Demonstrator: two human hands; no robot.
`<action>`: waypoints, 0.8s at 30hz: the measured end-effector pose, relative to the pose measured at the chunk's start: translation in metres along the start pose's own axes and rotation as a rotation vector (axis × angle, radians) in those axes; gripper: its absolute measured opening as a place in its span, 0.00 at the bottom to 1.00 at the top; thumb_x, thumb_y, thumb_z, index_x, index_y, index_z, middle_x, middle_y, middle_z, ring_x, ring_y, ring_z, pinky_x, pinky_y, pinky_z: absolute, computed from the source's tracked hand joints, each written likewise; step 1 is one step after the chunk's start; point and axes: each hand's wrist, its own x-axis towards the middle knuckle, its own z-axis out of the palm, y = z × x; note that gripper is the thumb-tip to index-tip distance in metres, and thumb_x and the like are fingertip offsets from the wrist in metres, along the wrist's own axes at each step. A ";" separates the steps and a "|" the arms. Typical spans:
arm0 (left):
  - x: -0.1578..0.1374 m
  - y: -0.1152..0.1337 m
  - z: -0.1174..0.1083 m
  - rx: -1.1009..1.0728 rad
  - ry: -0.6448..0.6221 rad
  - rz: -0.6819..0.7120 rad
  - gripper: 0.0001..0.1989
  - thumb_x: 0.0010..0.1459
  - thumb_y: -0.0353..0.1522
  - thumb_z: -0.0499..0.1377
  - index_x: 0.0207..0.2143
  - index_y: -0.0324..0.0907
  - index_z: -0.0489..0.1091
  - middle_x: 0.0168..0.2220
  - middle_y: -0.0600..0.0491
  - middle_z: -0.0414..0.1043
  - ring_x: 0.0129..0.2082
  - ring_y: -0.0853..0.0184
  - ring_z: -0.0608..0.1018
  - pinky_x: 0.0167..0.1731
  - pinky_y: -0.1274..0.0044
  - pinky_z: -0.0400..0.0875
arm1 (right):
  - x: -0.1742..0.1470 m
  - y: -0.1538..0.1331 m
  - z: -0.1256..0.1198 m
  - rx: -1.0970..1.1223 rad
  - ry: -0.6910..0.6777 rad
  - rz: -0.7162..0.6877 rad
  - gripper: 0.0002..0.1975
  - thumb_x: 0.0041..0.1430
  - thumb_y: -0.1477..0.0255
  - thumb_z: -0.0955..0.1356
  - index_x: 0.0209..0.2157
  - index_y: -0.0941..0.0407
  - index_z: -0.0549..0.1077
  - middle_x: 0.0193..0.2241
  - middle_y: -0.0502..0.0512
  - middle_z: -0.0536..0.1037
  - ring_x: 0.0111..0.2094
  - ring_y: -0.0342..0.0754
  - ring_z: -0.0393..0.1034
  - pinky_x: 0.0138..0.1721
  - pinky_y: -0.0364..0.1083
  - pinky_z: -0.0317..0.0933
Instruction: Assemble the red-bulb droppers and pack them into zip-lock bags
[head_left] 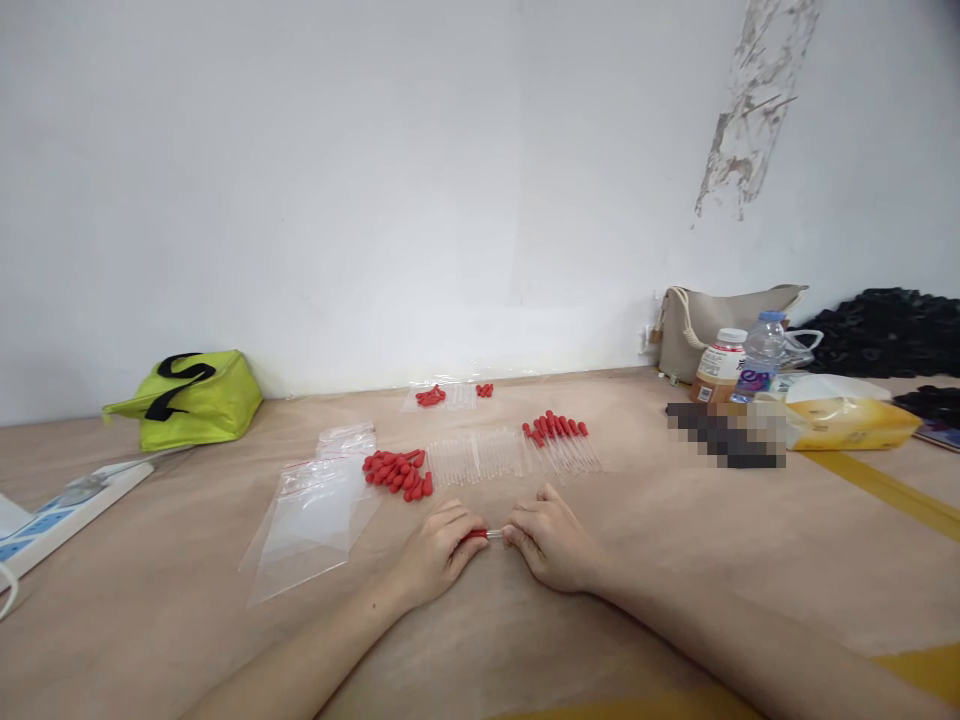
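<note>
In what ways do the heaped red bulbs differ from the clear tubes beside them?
The heaped red bulbs are opaque; the clear tubes are see-through. The bulbs are short and rounded, the tubes long and thin. The bulbs lie jumbled, the tubes side by side. Both rest on the brown covering.

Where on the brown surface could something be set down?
Bare: between the power strip and the plastic bags, and between the right forearm and the yellow packet. Crowded: the row of red bulbs and clear tubes, and around the bottles.
</note>
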 end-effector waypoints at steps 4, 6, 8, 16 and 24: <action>0.000 -0.007 -0.002 -0.007 0.042 -0.006 0.09 0.60 0.32 0.49 0.36 0.41 0.69 0.32 0.50 0.69 0.35 0.65 0.69 0.37 0.72 0.63 | 0.001 -0.004 -0.010 -0.098 0.009 -0.023 0.14 0.58 0.71 0.58 0.25 0.57 0.70 0.25 0.53 0.72 0.29 0.44 0.62 0.35 0.47 0.44; -0.002 -0.010 -0.003 -0.031 0.087 -0.055 0.11 0.59 0.32 0.50 0.44 0.44 0.65 0.36 0.50 0.69 0.37 0.65 0.69 0.39 0.72 0.63 | -0.001 -0.001 -0.015 -0.122 0.006 -0.025 0.13 0.58 0.70 0.58 0.25 0.56 0.71 0.25 0.53 0.73 0.31 0.45 0.62 0.35 0.48 0.44; -0.004 -0.013 -0.003 -0.056 0.119 -0.143 0.17 0.57 0.32 0.52 0.50 0.45 0.59 0.38 0.51 0.68 0.36 0.66 0.70 0.37 0.73 0.65 | -0.004 0.007 -0.019 -0.112 0.032 0.067 0.14 0.57 0.69 0.59 0.24 0.55 0.72 0.25 0.53 0.73 0.31 0.46 0.64 0.36 0.48 0.45; -0.003 -0.015 -0.005 -0.064 0.010 -0.159 0.09 0.57 0.31 0.50 0.37 0.42 0.69 0.34 0.51 0.67 0.34 0.67 0.70 0.34 0.75 0.65 | 0.023 0.066 -0.031 -0.013 0.203 0.740 0.17 0.53 0.63 0.60 0.17 0.56 0.69 0.19 0.51 0.73 0.23 0.45 0.65 0.29 0.44 0.50; -0.003 -0.014 -0.006 -0.072 0.014 -0.146 0.08 0.57 0.31 0.51 0.37 0.42 0.69 0.34 0.52 0.67 0.35 0.67 0.70 0.36 0.76 0.64 | 0.062 0.086 -0.007 -0.167 0.170 0.838 0.16 0.53 0.65 0.59 0.18 0.57 0.69 0.22 0.55 0.73 0.30 0.49 0.67 0.41 0.51 0.47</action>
